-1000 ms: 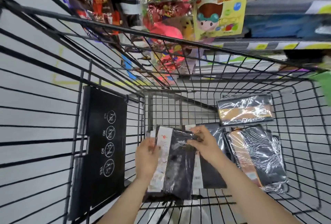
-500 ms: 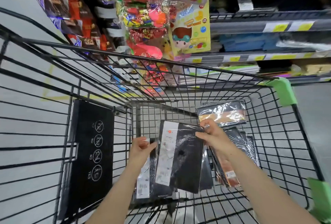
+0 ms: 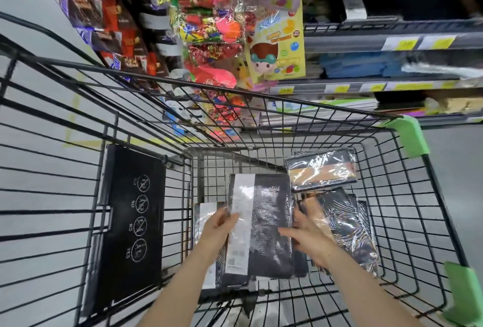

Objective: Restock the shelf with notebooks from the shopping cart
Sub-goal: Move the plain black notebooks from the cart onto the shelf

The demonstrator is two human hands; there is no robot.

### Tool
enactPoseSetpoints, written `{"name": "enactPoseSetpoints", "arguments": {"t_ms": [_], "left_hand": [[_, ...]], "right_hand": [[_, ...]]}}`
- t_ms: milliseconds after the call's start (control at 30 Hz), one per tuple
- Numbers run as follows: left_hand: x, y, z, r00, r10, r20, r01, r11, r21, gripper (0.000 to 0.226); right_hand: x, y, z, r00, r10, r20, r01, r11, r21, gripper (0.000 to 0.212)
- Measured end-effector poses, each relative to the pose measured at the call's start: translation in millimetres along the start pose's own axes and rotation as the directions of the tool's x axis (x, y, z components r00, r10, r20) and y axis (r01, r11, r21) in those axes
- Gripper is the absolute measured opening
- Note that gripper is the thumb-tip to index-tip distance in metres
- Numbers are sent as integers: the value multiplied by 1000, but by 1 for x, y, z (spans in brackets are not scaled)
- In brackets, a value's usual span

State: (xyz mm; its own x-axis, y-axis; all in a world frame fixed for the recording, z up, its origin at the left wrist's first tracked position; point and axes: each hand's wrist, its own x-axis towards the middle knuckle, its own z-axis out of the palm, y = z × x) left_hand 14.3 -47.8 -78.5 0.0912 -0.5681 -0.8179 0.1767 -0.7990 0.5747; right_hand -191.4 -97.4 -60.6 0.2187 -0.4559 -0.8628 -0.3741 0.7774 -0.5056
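Note:
Both hands are down inside the black wire shopping cart (image 3: 209,85). Between them is a plastic-wrapped black notebook (image 3: 269,224) with a white label strip, raised above the pile. My left hand (image 3: 217,232) grips its left edge. My right hand (image 3: 307,239) holds its right edge with the thumb across the cover. Another wrapped notebook (image 3: 203,213) lies beneath the left hand. A black-and-orange notebook (image 3: 322,170) leans at the cart's far end, and several more (image 3: 347,224) lie to the right. The shelf (image 3: 392,86) stands beyond the cart, upper right.
A black child-seat flap (image 3: 130,222) with white icons covers the cart's left side. Green bumpers (image 3: 415,136) cap the right corners. Hanging packs of toys and sweets (image 3: 209,13) crowd the area above the cart's far rim. Stacked exercise books (image 3: 326,109) lie on the low shelf.
The black notebook has been lifted off the pile and turned more upright. My right hand slid from its top corner down to its right edge. The view tilted up toward the shelf.

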Motion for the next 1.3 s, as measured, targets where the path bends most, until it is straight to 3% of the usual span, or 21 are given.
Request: {"name": "enactPoseSetpoints", "arguments": {"t_ms": [67,133,300,433,533,767,1000,1100,1167,1300], "left_hand": [[-5,-9,-12,994,-3,-110,18,991,131,44],[-4,-20,-27,981,11,-196,25,983,181,54],[18,-46,-36,989,-27,-147,71,951,300,76],[32,-66,-34,969,-29,-245,82,975,208,76],[41,-65,-40,947,-60,-316,121,977,176,58],[59,-71,-37,923,-159,-350,177,984,20,68],[52,-68,-29,918,-155,-364,144,988,-59,72],[44,-66,-35,916,-106,-386,130,991,36,67],[33,-63,-38,918,22,-397,61,979,196,57],[5,-54,-37,944,218,-249,-101,907,409,67]], "right_hand": [[6,10,0,1000,4,-14,-4,1000,-27,78],[14,15,1,999,-8,-46,7,1000,-20,78],[42,26,5,992,23,-126,-27,999,-37,68],[52,31,8,990,32,-134,-45,994,-96,58],[54,32,9,989,29,-148,-48,990,-131,55],[55,32,11,985,58,-162,-78,990,-117,71],[53,31,11,985,25,-171,-48,990,-131,64],[48,31,12,988,12,-155,-35,988,-148,61],[45,31,16,989,38,-143,-61,985,-161,67],[31,24,24,996,54,-72,-65,986,-155,91]]}}
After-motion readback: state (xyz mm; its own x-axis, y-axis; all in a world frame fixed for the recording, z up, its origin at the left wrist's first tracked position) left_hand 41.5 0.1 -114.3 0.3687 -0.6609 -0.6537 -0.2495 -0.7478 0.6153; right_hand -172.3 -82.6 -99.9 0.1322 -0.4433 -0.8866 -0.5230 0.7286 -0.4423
